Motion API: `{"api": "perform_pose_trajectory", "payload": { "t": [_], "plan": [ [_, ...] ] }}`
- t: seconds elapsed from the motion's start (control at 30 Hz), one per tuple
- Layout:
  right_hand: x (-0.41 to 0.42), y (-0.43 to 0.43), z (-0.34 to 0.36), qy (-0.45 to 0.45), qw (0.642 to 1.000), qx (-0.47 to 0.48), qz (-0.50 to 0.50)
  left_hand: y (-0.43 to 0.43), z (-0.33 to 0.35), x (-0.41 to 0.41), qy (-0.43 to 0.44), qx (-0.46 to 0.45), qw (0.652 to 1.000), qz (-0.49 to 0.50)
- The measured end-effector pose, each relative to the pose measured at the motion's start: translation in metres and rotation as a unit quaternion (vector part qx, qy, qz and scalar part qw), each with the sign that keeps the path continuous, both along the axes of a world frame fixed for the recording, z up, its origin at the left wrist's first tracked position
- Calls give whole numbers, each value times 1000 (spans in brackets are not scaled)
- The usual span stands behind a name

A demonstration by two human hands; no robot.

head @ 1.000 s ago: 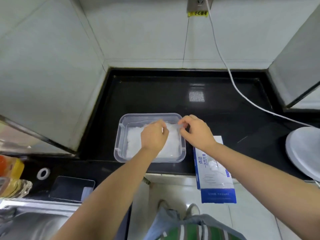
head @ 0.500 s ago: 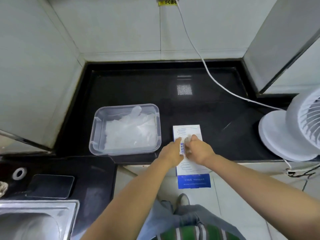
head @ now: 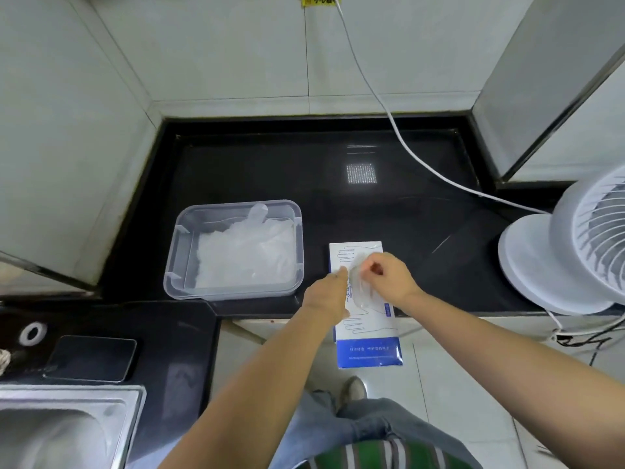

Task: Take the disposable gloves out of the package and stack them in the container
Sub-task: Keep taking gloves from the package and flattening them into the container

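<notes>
Glove (head: 360,282) pinched by right hand (head: 392,279) | left hand (head: 326,296) seemingly presses package (head: 370,346) overhanging counter edge (head: 456,314)

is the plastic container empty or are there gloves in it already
Not empty: the container holds a loose pile of clear gloves, with one glove finger poking up at the far rim.

a glossy black countertop (head: 270,170) fills a corner of pale tiled walls (head: 236,55), with a square patch of reflected light (head: 361,173) on its surface. a white cable (head: 395,130) runs down from near a yellow label (head: 318,0) towards a white fan (head: 575,252) at the right edge. lower left are a steel sink (head: 67,428), a dark flat device (head: 91,358) and a small white ring (head: 32,333). the floor (head: 456,384) is pale tile.
</notes>
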State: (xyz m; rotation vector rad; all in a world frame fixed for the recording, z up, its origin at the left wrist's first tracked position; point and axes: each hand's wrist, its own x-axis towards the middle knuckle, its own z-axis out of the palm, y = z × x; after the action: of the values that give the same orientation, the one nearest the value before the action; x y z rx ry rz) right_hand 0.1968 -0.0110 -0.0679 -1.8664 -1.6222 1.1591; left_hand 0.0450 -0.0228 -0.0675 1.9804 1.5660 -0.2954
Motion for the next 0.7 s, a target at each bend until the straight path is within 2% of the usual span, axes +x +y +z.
{"api": "perform_pose_trajectory", "payload": {
  "t": [0.07, 0.17, 0.27, 0.33, 0.4, 0.47, 0.53, 0.6, 0.63, 0.67, 0.7],
  "plan": [
    [7, 6, 11, 126, 990, 1, -70, -1, -1, 2, 1, 3, 1000, -2],
    [12, 21, 32, 264, 952, 3, -151, -1, 0, 3, -19, 6, 1000, 1],
    [10, 34, 49, 314, 935, -15, -165, 4, 3, -2, -42, -13, 999, 9],
    [8, 33, 54, 318, 936, -33, -148, 8, 9, -4, -144, -42, 982, 119],
    [6, 30, 54, 293, 946, -42, -135, 12, 21, -6, -276, -76, 916, 281],
    [4, 26, 48, 267, 954, -41, -129, 18, 35, -8, -393, -100, 824, 395],
    [0, 23, 46, 278, 951, -55, -126, 21, 54, -7, -477, -104, 746, 454],
    [-5, 21, 47, 284, 949, -63, -118, 24, 67, -9, -522, -108, 679, 506],
    [-8, 21, 48, 289, 949, -62, -113, 27, 69, -11, -537, -112, 651, 524],
    [-11, 22, 50, 292, 949, -59, -107, 31, 71, -14, -541, -110, 647, 526],
    [-12, 22, 51, 293, 949, -56, -103, 33, 72, -18, -530, -106, 665, 515]
  ]
}}
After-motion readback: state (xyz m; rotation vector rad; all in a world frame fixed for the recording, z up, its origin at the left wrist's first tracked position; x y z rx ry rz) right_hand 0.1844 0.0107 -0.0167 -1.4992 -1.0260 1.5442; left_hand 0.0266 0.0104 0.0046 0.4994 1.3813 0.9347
